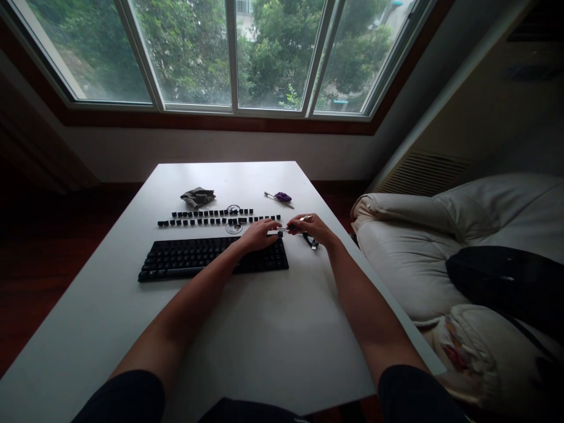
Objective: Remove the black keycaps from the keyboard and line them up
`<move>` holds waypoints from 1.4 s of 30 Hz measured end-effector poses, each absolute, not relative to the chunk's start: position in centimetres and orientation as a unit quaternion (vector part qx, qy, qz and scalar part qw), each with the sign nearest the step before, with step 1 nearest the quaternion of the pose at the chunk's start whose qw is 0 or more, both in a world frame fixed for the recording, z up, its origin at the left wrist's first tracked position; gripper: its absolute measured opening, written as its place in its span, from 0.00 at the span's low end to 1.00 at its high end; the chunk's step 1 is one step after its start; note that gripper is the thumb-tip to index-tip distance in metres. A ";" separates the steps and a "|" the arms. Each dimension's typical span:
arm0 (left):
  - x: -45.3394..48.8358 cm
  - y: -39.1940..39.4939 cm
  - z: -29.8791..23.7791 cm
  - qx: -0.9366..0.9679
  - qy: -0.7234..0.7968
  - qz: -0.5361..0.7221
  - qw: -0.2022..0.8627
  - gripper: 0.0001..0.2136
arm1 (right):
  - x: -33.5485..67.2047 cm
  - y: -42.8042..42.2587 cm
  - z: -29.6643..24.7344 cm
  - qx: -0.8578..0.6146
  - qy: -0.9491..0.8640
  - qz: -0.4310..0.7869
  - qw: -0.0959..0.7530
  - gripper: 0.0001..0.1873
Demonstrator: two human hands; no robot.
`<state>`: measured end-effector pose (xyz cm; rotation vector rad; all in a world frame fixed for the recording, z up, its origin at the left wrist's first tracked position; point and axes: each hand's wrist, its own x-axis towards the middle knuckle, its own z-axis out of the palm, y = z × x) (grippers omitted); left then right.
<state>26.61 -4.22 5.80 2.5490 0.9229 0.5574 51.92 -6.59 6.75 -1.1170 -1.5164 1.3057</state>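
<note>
A black keyboard [189, 254] lies on the white table [264, 329]. Over its upper right part is my left hand [259, 234], fingers bent together at the tip of a thin tool; what they pinch, if anything, is too small to make out. My right hand [314, 228] is closed round that tool, a keycap puller [292, 227] by its look, its metal wire end pointing left. A small dark keycap [280, 234] shows just under the left fingertips. Behind the keyboard, loose black keycaps stand in a far row [211, 213] and a nearer row [207, 222].
A crumpled grey cloth [198, 197] lies at the back left. Farther right are a purple bundle [282, 197] and a thin brush-like stick [269, 194]. A coiled black cable [311, 241] sits by my right hand. A cream sofa [396, 247] with a black bag [506, 282] borders the table's right side.
</note>
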 end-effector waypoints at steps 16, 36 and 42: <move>27.5 -4.7 5.9 0.896 0.333 0.198 0.215 0.14 | 50.8 -7.1 7.6 -0.419 -0.636 0.515 0.393 0.22; 28.0 -4.3 6.0 0.747 0.362 0.171 0.531 0.18 | 51.7 -7.3 7.8 -0.395 -0.606 0.574 0.385 0.25; 29.6 -2.7 5.1 0.815 0.405 0.206 0.361 0.13 | 52.6 -6.6 5.7 -0.403 -0.538 0.585 0.453 0.24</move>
